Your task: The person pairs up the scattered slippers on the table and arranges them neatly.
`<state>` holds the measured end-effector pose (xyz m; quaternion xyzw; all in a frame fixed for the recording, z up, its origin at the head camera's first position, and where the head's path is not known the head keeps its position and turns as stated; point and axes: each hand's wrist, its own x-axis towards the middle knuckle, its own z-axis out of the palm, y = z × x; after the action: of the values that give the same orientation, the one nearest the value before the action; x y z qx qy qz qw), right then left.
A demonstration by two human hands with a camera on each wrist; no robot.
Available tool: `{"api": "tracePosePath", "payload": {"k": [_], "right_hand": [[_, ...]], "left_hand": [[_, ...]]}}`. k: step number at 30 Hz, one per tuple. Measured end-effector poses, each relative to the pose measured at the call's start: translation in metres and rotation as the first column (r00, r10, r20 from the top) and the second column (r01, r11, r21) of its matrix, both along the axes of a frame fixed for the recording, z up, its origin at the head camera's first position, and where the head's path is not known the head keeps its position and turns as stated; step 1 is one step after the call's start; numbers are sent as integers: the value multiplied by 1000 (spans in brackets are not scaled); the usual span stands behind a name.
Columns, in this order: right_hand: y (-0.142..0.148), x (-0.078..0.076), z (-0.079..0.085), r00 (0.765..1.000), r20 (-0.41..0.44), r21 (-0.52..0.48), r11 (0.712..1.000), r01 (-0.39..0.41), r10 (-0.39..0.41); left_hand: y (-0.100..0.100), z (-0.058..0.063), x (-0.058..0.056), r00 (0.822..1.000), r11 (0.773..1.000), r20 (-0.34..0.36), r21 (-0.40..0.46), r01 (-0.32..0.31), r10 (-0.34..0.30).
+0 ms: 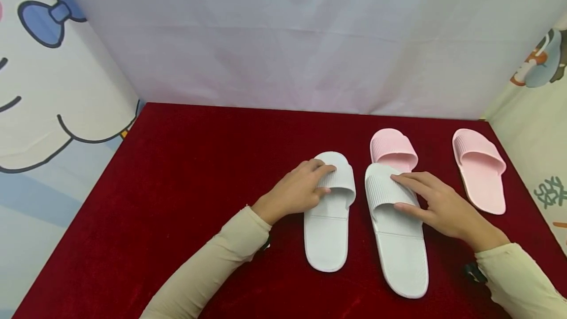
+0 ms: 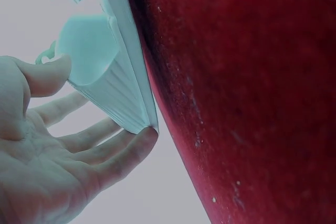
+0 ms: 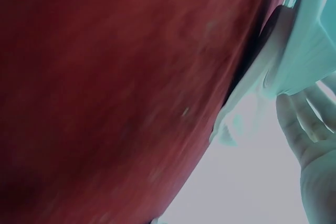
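Two white slippers with ribbed straps lie roughly side by side, toes pointing away from me. My left hand (image 1: 304,187) holds the left white slipper (image 1: 327,242) by its strap, thumb at the strap's opening and fingers over the side. In the left wrist view, the thumb (image 2: 50,77) meets the strap edge and a fingertip reaches the toe end. With my right hand (image 1: 436,203) I grip the strap of the right white slipper (image 1: 403,265), thumb by the opening, fingers on top. Its toe overlaps a pink slipper (image 1: 392,149) behind it in the head view.
Another pink slipper (image 1: 485,186) lies near the right edge of the red cloth-covered table (image 1: 186,176). A pale curtain (image 1: 288,43) hangs behind the table. Printed cartoon sheets (image 1: 79,78) line the sides.
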<state>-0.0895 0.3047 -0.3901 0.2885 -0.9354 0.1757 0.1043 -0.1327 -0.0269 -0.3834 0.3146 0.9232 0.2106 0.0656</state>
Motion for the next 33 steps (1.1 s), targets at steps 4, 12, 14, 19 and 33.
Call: {"api": "tracePosePath", "payload": {"k": [4,12,14,19,33], "right_hand": [[-12,-4,0,1000,4,15,1000,3,-3],[-29,-13,-1,999,51,31,999,14,-16],[-32,-14,-1,998,55,27,999,21,-23],[-41,-16,-1,998,60,23,999,29,-31],[-61,-21,-2,995,104,14,1000,11,-13]], "left_hand": [[-3,0,1,1000,1000,-5,12,-4,4],[-9,0,2,1000,1000,-4,27,-13,14],[-11,0,2,1000,1000,-5,27,-15,15],[-16,-1,1,1000,999,-10,27,-22,22],[-35,-3,2,999,997,32,62,-39,37]]}}
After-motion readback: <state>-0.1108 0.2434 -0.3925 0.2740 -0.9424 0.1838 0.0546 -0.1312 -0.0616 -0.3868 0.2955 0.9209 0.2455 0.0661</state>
